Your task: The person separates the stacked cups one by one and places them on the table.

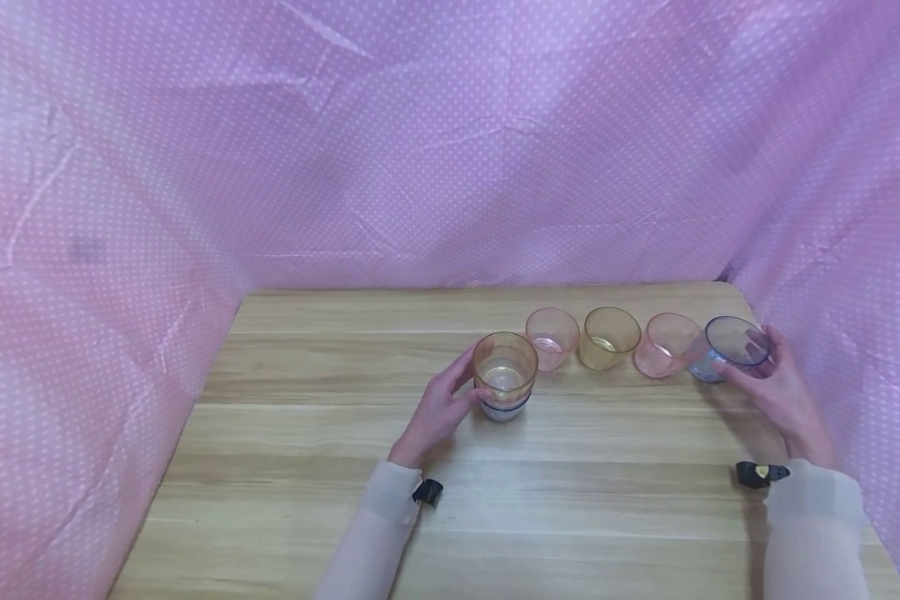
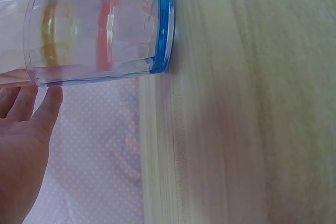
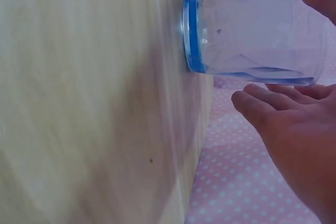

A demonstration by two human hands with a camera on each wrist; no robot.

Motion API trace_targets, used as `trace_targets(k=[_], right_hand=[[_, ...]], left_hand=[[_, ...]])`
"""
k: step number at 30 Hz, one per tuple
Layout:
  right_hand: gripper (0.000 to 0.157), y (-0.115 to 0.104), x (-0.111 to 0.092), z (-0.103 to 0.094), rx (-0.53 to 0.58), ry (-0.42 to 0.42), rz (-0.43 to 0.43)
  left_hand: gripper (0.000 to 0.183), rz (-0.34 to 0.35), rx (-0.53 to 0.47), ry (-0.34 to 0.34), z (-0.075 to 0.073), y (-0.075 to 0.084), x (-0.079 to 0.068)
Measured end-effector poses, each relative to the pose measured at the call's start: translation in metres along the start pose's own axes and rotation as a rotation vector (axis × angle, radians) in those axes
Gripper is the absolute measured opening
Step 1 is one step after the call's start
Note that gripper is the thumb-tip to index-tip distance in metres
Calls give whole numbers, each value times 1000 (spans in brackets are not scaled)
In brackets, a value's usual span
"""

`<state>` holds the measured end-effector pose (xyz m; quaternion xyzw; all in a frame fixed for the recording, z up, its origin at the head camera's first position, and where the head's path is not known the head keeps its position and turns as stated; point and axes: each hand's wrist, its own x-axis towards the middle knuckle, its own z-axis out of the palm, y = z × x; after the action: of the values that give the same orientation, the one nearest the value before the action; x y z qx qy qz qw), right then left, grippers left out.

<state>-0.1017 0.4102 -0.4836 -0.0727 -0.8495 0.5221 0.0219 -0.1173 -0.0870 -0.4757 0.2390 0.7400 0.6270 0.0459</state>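
My left hand [image 1: 444,408] holds a stack of clear tinted cups around its upper part, thumb on the near side and fingers behind. A yellow cup [image 1: 505,354] is on top, and a blue cup [image 2: 131,35] forms the bottom of the stack, its base on the table. Yellow and pink bands show through the blue wall in the left wrist view. At the right end of a row, my right hand [image 1: 783,396] grips another blue cup [image 1: 735,343] near its rim, thumb on one side and fingers on the other. That cup [image 3: 252,35] stands upright on the wood.
Between the hands, a pink cup [image 1: 552,337], a yellow cup [image 1: 609,337] and a second pink cup [image 1: 667,346] stand upright in a row on the wooden table [image 1: 330,467]. Pink dotted cloth [image 1: 420,150] hangs around the back and sides.
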Motion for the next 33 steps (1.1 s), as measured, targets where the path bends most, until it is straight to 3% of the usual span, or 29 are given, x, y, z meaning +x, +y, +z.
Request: trace_targets(k=[5,10,14,21,25,29,33], right_hand=[[91,-3,-9,-2,76,17,27],[78,-11,-13,-2,84,173,30],[71,-20,-16,0,192,285,29],[60,-48,-26,8,358,335,26],[50,-66,-30,18,389,364,-62],[42,-80,-32,31,375,393,-236],[39,-90,-35,45,458,324,-403]], left_hand=[[82,4,-6,6,0,-1,-1],[82,4,-12,9,1,-1,-1],[82,9,-10,6,1,-2,-1],[76,4,-11,8,1,-4,-2],[74,-4,-9,11,2,-4,-2],[74,1,-6,13,3,-4,-2],[76,14,3,15,3,-4,-2]])
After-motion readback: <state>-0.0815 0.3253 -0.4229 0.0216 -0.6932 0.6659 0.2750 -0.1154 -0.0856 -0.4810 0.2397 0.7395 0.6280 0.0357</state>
